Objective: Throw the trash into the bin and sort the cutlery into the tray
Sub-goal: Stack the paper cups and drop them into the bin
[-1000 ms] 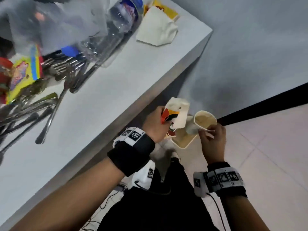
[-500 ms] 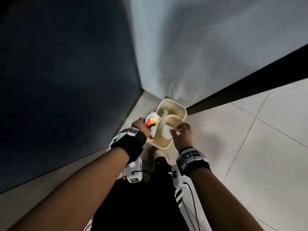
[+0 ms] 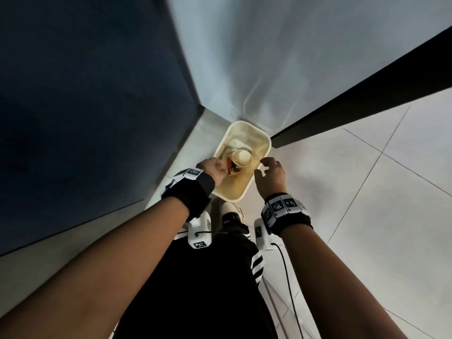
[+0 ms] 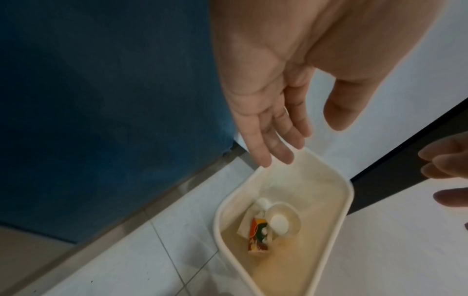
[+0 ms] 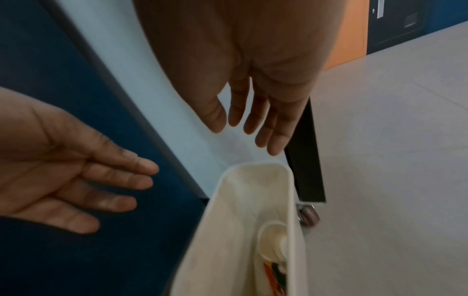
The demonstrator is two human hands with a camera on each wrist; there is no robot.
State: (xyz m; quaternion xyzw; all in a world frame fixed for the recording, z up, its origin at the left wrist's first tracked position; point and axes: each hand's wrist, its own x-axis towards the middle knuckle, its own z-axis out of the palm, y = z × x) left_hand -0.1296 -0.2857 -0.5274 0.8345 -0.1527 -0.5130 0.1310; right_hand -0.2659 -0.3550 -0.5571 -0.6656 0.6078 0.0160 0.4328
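A cream rectangular bin [image 3: 265,152] stands on the floor in the corner by the wall. Inside it lie a paper cup [image 3: 241,157] and a small colourful carton [image 3: 231,167]; the left wrist view shows the cup [image 4: 283,219] and carton [image 4: 258,236] at the bottom. My left hand [image 3: 215,168] hovers over the bin's left rim, fingers straight and empty [image 4: 278,148]. My right hand [image 3: 270,174] hangs above the right rim, fingers spread and empty [image 5: 253,128]. No cutlery or tray is in view.
A dark blue panel [image 3: 85,106] rises at the left, a pale wall [image 3: 293,57] behind the bin. A black table leg [image 3: 354,99] with a caster [image 5: 307,216] stands at the bin's right. Tiled floor [image 3: 391,192] spreads to the right; my shoe [image 3: 230,211] is just below the bin.
Both hands let go: the carton left my left hand and the cup left my right, and both now lie in the bin. My view swung from the table down to the bin.
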